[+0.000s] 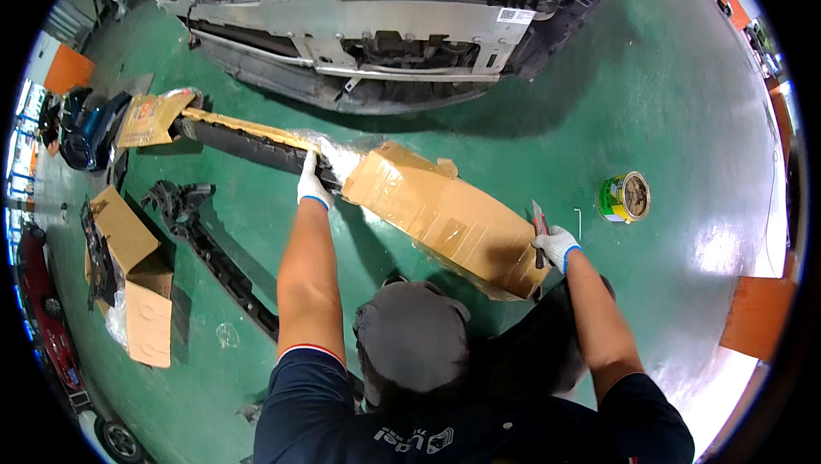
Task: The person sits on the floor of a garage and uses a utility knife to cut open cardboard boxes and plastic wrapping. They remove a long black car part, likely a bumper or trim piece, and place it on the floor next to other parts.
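Note:
A long black car part (248, 146) lies across the floor, partly unwrapped, with a strip of brown cardboard along its far edge. Its right portion runs into a taped cardboard wrapping (445, 212). My left hand (313, 183), in a white glove, grips the black part just left of the wrapping, beside crumpled transparent plastic (340, 158). At the wrapping's right end, my gloved right hand (557, 247) is closed around a red utility knife (540, 223), its blade pointing away from me. The fingers under the left hand are partly hidden.
Ahead is a car front with its bumper off (342, 36). An open can (634, 197) and a hex key (579, 223) are to the right. On the left lie a black bracket-like part (224, 263), an opened cardboard box (137, 271) and another cardboard piece (154, 120).

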{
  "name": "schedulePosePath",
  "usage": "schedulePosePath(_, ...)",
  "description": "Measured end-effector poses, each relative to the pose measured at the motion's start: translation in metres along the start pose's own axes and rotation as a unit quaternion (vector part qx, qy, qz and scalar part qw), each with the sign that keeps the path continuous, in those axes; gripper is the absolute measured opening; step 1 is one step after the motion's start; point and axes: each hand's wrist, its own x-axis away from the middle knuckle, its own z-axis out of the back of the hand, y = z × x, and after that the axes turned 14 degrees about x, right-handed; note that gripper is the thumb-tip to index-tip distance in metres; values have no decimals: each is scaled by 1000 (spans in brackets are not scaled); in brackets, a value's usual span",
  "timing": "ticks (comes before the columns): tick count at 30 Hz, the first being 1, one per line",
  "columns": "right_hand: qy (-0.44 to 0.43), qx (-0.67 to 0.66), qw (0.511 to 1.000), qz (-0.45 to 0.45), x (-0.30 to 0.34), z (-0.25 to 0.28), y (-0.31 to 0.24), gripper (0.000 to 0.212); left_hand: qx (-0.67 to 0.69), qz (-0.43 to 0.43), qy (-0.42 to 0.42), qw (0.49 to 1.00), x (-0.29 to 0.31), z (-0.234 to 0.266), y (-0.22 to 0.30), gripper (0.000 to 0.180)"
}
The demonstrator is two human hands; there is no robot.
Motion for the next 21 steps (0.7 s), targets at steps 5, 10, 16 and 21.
schedulePosePath(5,-7,102,991,91,13,46,-28,48,-13,-37,13,999,-7,-48,16,28)
schedulePosePath(10,-2,89,989,122,28,37,17,47,-14,-117,-3,993,40,-35,12,29)
schedulePosePath(16,-92,168,965,177,8,53,11,45,17,-233,-68,970,106,-59,36,30)
schedulePosePath(21,-149,113,946,265,26,31,-41,51,20,-329,-127,935,223,-104,110,35)
